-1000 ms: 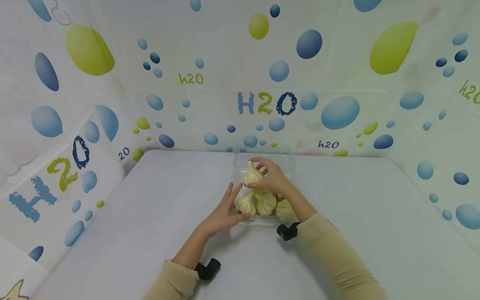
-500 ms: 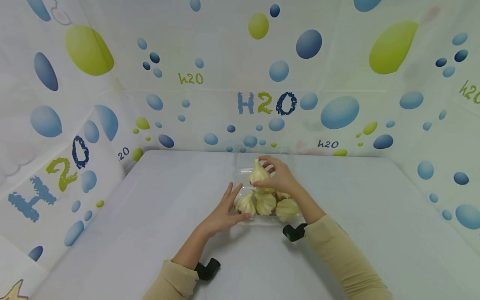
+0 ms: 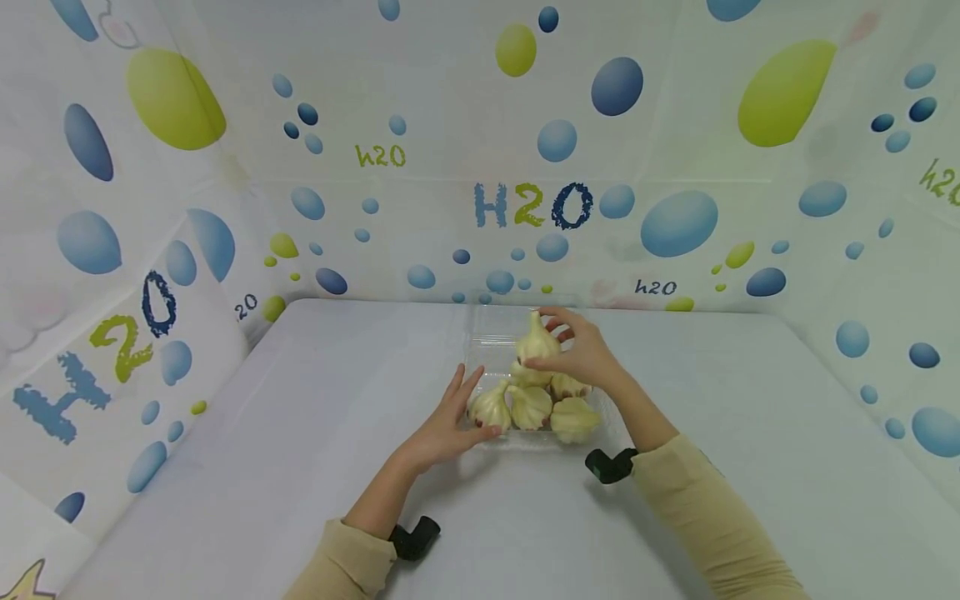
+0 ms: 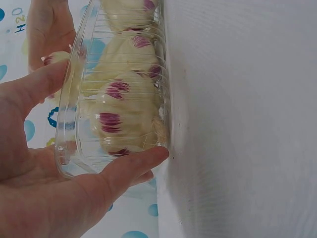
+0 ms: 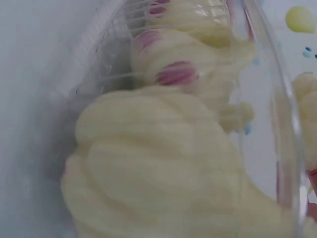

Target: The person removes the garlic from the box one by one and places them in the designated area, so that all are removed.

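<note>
My right hand (image 3: 581, 354) holds a garlic bulb (image 3: 536, 337) upright between thumb and fingers, over the back part of a clear plastic clamshell container (image 3: 483, 367). Several other garlic bulbs (image 3: 531, 408) lie inside, some with purple streaks showing through the ribbed wall in the left wrist view. Against the container's near left corner rests my left hand (image 3: 446, 425), its fingers straight along the side and its thumb (image 4: 131, 171) across the front wall. In the right wrist view the held garlic bulb (image 5: 307, 119) shows only at the right edge, beyond the container wall.
The container's clear lid (image 3: 502, 318) stands open at the back, near the printed backdrop (image 3: 420, 217). A white tabletop (image 3: 360, 358) spreads around the container. Black wrist cameras (image 3: 611, 465) sit under both wrists.
My right hand has moved to the right with the garlic bulb, uncovering more of the bulbs at the container's right side. My left hand has stayed in place.
</note>
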`<state>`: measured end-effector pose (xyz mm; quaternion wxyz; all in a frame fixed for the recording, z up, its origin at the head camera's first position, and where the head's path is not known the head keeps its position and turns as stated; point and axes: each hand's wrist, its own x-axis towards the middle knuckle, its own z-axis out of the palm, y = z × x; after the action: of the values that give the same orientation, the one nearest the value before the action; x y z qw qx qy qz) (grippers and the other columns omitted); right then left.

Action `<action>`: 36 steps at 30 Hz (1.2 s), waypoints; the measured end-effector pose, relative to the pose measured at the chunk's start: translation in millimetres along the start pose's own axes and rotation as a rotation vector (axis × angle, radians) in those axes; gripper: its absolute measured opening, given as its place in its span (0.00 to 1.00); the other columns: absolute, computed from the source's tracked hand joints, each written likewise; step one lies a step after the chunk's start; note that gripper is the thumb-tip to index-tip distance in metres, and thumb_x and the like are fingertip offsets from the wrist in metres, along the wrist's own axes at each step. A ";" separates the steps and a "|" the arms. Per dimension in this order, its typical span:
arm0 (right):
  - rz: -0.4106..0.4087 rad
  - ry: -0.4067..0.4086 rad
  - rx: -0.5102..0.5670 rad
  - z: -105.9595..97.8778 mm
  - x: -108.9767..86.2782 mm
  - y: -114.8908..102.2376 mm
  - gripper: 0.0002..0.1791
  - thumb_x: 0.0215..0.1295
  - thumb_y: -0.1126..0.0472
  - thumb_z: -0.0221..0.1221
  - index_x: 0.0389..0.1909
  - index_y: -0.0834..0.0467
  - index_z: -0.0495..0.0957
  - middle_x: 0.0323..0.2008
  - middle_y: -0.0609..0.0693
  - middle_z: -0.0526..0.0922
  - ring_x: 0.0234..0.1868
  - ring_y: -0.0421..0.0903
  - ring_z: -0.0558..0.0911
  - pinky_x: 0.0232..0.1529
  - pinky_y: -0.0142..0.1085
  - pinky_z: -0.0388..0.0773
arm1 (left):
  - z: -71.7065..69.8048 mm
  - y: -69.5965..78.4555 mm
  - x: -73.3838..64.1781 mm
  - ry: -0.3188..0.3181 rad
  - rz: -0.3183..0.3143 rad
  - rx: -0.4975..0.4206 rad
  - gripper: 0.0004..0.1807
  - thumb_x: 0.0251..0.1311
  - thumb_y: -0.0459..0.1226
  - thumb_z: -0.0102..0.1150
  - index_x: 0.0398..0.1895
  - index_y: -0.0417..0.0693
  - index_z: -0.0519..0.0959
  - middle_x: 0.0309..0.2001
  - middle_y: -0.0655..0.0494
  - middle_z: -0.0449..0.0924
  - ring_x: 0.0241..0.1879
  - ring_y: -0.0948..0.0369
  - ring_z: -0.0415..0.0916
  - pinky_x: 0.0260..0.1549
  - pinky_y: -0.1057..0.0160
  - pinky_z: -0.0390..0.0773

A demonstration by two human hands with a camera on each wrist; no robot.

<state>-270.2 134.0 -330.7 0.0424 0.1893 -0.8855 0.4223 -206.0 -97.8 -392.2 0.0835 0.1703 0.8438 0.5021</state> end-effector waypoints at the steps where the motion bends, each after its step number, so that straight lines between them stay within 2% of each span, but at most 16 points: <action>1: 0.004 0.002 0.000 -1.8 -0.9 0.3 0.42 0.43 0.52 0.72 0.61 0.54 0.65 0.48 0.56 0.73 0.45 0.53 0.73 0.41 0.43 0.74 | 0.0 0.0 -0.1 0.000 0.000 0.000 0.47 0.53 0.45 0.63 0.72 0.61 0.46 0.72 0.48 0.27 0.69 0.46 0.31 0.59 0.37 0.47; 7: 0.009 0.026 0.006 -12.9 -6.9 5.2 0.41 0.43 0.52 0.71 0.61 0.52 0.65 0.48 0.56 0.72 0.44 0.53 0.72 0.36 0.40 0.74 | -0.1 0.8 -0.5 0.001 -0.002 -0.005 0.47 0.53 0.45 0.64 0.72 0.60 0.46 0.72 0.49 0.27 0.69 0.47 0.31 0.59 0.37 0.46; 16: -0.010 0.093 0.008 -24.9 -14.4 16.8 0.39 0.43 0.54 0.72 0.60 0.52 0.67 0.47 0.57 0.72 0.43 0.54 0.72 0.35 0.40 0.73 | -0.3 1.1 -0.8 0.002 -0.006 -0.008 0.47 0.53 0.44 0.64 0.72 0.60 0.46 0.72 0.48 0.27 0.69 0.47 0.31 0.58 0.36 0.46; 36: 0.043 0.156 0.015 -47.4 -27.2 41.3 0.40 0.45 0.55 0.71 0.61 0.56 0.65 0.47 0.59 0.71 0.43 0.54 0.71 0.30 0.38 0.73 | 0.1 0.3 -0.4 -0.001 -0.010 -0.014 0.47 0.54 0.43 0.63 0.72 0.61 0.46 0.72 0.49 0.27 0.69 0.46 0.30 0.58 0.35 0.45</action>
<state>-264.4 201.9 -336.9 0.1006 0.1370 -0.8802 0.4431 -205.6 -97.7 -392.0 0.0879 0.1655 0.8410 0.5076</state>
